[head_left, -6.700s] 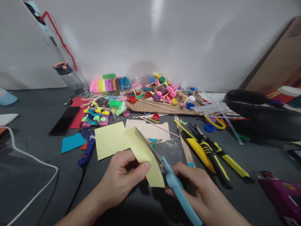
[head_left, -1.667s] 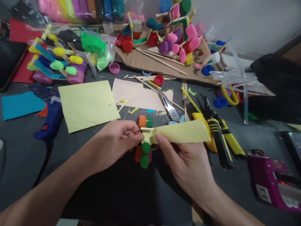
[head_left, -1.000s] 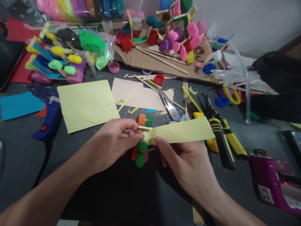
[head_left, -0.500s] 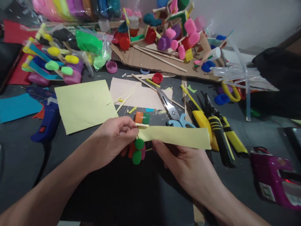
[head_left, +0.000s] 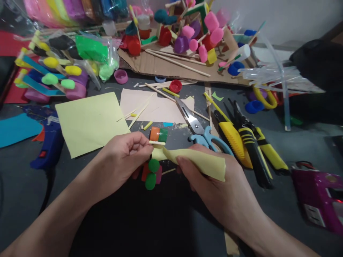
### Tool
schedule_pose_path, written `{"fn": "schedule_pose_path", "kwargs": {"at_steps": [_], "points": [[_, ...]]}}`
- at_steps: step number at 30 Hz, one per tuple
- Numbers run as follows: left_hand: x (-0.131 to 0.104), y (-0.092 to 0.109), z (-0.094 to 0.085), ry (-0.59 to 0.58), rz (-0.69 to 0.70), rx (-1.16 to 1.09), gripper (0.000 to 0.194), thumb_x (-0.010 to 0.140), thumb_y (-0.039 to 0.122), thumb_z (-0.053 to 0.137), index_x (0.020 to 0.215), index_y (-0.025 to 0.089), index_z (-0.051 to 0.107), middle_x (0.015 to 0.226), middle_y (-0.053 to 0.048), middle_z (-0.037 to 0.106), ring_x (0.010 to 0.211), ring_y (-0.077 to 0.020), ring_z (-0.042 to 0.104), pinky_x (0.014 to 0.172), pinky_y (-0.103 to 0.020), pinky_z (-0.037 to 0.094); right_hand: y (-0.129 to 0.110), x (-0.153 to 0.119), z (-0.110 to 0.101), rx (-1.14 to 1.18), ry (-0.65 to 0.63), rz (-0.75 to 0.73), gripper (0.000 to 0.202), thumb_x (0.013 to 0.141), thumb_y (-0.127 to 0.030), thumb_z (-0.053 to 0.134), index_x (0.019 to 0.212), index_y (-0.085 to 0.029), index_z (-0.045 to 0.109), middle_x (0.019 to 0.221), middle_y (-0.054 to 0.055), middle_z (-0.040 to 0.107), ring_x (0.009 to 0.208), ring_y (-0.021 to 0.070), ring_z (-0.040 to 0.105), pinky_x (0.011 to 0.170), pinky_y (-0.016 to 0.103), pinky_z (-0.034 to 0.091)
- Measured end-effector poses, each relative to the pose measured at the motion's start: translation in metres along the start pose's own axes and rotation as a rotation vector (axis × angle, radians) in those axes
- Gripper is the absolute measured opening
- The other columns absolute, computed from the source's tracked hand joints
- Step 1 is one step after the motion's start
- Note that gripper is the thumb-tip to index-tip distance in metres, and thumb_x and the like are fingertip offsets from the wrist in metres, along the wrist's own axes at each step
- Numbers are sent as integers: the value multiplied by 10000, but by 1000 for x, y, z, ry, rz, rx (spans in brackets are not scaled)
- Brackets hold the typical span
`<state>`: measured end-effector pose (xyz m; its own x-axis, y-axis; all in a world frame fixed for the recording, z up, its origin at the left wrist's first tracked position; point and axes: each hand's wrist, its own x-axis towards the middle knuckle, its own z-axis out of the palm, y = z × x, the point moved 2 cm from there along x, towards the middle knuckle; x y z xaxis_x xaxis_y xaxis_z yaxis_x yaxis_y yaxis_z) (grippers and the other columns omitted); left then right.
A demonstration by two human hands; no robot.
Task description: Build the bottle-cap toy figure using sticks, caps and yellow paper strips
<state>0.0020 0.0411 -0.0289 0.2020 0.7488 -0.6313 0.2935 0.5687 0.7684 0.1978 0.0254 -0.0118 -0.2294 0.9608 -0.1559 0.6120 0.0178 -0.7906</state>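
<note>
While the left hand (head_left: 122, 160) pinches the small green-and-orange wheeled model (head_left: 153, 165): brace it gently.
Right hand (head_left: 221, 185): pinching the pale-yellow paper strip (head_left: 199, 160); ease out that twist.

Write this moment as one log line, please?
right hand: pinching yellow paper strip | left hand: at strip's left end | blue-handled scissors: on table
</note>
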Motion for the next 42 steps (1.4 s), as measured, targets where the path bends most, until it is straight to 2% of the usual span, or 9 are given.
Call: {"fn": "schedule_pose_path", "kwargs": {"at_steps": [6, 13, 18, 23, 29, 33, 36, 39, 42], "points": [[-2, -1, -4, -108, 40, 12, 258, 929, 321, 643, 722, 183, 574, 578, 28, 684, 450, -42, 474, 373, -112, 289, 1, -2, 1, 95, -60, -6, 284, 981, -285, 529, 707, -225, 567, 573, -65, 479, 499, 83, 457, 493, 213, 362], [-3, 2, 0, -106, 40, 22, 229, 956, 317, 594, 761, 198, 585, 626, 14, 716, 456, -62, 504, 362, -140, 278, 0, 0, -1, 129, -77, -12, 325, 975, -250, 521, 652, -214, 507, 554, -78, 444, 478, 72, 421, 518, 224, 366], [-3, 1, -2, -89, 1, 60, 245, 954, 318, 580, 748, 192, 619, 609, 8, 698, 431, -66, 480, 345, -152, 268, 3, -2, 1, 56, -70, -21, 285, 976, -238, 516, 696, -217, 562, 591, -62, 528, 506, 89, 472, 488, 238, 326], [-1, 0, -1, -80, -22, 62, 217, 934, 389, 637, 864, 185, 665, 636, 15, 699, 442, -56, 489, 373, -137, 297, 6, -4, 0, 28, -87, -19, 272, 972, -239, 522, 703, -221, 554, 612, -52, 556, 517, 101, 493, 483, 243, 332], [1, 3, 3, -99, -68, 112, 275, 936, 383, 594, 812, 155, 688, 597, 4, 650, 394, -47, 383, 360, -165, 259, 3, -3, 1, -51, -85, -23, 275, 984, -240, 506, 714, -230, 561, 593, -47, 558, 515, 121, 520, 499, 265, 347], [1, 5, 2, -84, -47, 146, 321, 928, 377, 595, 710, 154, 667, 497, 52, 499, 383, -37, 294, 356, -177, 174, 2, -3, 1, -88, -30, -42, 254, 965, -247, 528, 713, -237, 559, 590, -42, 594, 502, 129, 547, 513, 269, 375], [1, 4, 1, -75, -47, 169, 355, 930, 413, 598, 689, 158, 654, 509, 54, 485, 388, -33, 266, 363, -182, 155, 4, -4, -4, -119, -34, -7, 219, 957, -286, 548, 748, -247, 596, 548, -53, 574, 447, 126, 527, 456, 257, 373], [2, 2, 1, -54, -101, 131, 335, 907, 399, 621, 670, 163, 631, 484, 46, 499, 382, -40, 254, 361, -192, 139, 6, -4, -15, -204, 100, -43, 123, 922, -362, 619, 964, -252, 654, 599, -43, 639, 419, 132, 526, 395, 260, 343], [3, 0, 3, -32, -124, 42, 316, 863, 357, 661, 622, 176, 566, 467, 42, 514, 375, -41, 241, 362, -200, 116, 7, -2, -23, -293, 263, -140, 329, 912, -355, 651, 1215, -233, 611, 864, 32, 733, 554, 159, 628, 472, 279, 429]]}}
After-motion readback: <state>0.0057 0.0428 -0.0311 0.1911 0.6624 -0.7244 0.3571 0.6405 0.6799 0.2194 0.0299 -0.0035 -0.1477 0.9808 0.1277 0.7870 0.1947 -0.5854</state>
